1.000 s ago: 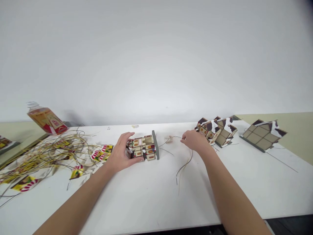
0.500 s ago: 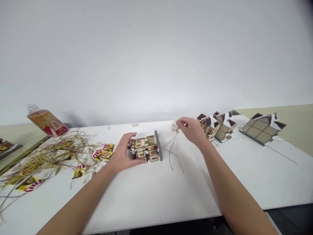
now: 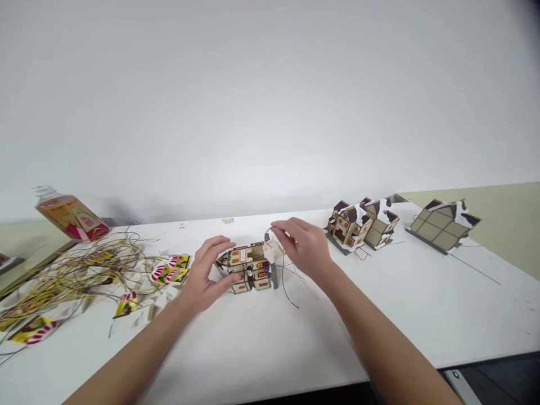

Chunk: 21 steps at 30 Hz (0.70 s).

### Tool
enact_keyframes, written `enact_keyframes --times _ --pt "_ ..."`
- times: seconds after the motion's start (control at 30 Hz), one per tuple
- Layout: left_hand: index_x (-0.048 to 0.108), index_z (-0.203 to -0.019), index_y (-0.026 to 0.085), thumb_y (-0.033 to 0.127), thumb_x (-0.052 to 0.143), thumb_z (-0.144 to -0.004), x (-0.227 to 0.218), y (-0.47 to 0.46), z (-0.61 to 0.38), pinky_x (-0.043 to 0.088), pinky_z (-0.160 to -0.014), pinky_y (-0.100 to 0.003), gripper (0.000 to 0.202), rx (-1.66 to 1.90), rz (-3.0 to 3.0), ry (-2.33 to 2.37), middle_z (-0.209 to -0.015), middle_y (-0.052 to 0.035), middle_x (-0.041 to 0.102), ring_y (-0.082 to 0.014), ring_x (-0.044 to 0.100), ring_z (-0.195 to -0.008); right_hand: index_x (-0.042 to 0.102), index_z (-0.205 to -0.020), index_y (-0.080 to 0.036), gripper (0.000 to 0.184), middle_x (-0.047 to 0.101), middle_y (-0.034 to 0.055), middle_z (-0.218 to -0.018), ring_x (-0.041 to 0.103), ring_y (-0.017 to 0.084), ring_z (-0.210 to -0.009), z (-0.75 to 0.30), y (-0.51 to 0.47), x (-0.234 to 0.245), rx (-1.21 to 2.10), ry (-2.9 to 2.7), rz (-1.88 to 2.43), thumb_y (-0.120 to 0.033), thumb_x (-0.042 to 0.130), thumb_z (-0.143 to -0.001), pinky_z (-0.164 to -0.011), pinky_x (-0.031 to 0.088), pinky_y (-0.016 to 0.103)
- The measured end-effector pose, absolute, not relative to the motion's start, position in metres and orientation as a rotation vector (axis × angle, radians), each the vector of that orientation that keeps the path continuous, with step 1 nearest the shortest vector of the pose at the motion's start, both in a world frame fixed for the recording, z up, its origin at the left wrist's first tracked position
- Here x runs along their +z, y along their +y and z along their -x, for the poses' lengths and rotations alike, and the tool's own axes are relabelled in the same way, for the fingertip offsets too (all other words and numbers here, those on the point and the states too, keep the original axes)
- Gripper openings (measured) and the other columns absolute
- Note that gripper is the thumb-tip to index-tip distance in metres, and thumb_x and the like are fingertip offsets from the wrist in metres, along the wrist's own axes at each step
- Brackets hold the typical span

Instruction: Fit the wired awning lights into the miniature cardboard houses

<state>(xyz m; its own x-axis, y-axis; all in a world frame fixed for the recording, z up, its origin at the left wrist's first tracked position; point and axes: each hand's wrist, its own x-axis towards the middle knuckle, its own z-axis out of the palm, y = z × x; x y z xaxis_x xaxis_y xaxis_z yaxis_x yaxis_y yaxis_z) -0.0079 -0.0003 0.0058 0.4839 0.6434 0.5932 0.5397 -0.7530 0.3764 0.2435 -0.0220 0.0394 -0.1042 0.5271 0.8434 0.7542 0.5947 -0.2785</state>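
A small model house (image 3: 253, 264) with cream walls and painted windows lies on its back on the white table, its grey base to the right. My left hand (image 3: 208, 275) curves around its roof end, thumb along the near side and fingers at the far side. In my right hand (image 3: 306, 247) a thin wire loop is pinched between thumb and fingertips. From it a small white piece (image 3: 274, 251) hangs over the base end of the house. Thin wires (image 3: 289, 292) trail onto the table below the right hand. The face of the white piece is hidden.
On the left lies a tangle of yellow and dark wires (image 3: 90, 261) with small painted pieces (image 3: 126, 304). A tilted bottle (image 3: 71, 214) stands behind it. Finished-looking model houses (image 3: 350, 225) stand at right, another (image 3: 442, 225) farther right. The wall is behind.
My right hand has moved left, bringing the wired white piece over the base end of the house. The left hand remains around the house, its fingers slightly shifted.
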Motion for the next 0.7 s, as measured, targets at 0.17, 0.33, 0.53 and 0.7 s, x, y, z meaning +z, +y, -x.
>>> enact_keyframes --times 0.17,0.33,0.53,0.7 --pt "0.055 -0.119 0.028 0.030 0.051 -0.091 0.005 -0.010 0.003 0.039 -0.100 -0.043 0.029 1.221 -2.566 0.976 -0.123 -0.0088 0.049 -0.0246 0.048 -0.117 0.067 -0.092 -0.019 0.016 0.065 -0.0017 -0.068 0.056 0.006 -0.060 -0.230 -0.029 0.035 -0.571 -1.864 1.004 -0.020 0.051 -0.092 -0.056 0.038 0.020" --pt "0.055 -0.123 0.031 0.023 0.053 -0.089 0.008 -0.015 -0.003 0.040 -0.100 -0.043 0.035 1.274 -2.564 0.953 -0.123 -0.0073 0.051 -0.0242 0.049 -0.116 0.065 -0.096 -0.020 0.012 0.067 -0.0036 -0.071 0.054 0.005 -0.058 -0.218 -0.034 0.030 -0.752 -1.872 0.910 -0.016 0.056 -0.089 -0.051 0.034 0.023" --pt "0.068 -0.098 0.027 0.017 0.056 -0.087 0.010 -0.018 -0.012 0.045 -0.094 -0.041 0.019 1.319 -2.566 0.884 -0.108 -0.0051 0.062 -0.0222 0.055 -0.108 0.063 -0.093 -0.019 0.008 0.061 -0.0048 -0.062 0.048 0.006 -0.053 -0.207 -0.040 0.029 -0.902 -1.878 0.811 -0.015 0.058 -0.088 -0.047 0.028 0.027" --pt "0.071 -0.093 0.027 0.022 0.057 -0.088 0.008 -0.016 -0.010 0.048 -0.088 -0.038 0.016 1.406 -2.477 0.974 -0.099 -0.0044 0.065 -0.0204 0.058 -0.100 0.060 -0.088 -0.019 0.007 0.054 -0.0049 -0.056 0.042 0.007 -0.049 -0.215 -0.034 0.029 -0.942 -1.930 0.922 -0.013 0.056 -0.087 -0.049 0.022 0.028"
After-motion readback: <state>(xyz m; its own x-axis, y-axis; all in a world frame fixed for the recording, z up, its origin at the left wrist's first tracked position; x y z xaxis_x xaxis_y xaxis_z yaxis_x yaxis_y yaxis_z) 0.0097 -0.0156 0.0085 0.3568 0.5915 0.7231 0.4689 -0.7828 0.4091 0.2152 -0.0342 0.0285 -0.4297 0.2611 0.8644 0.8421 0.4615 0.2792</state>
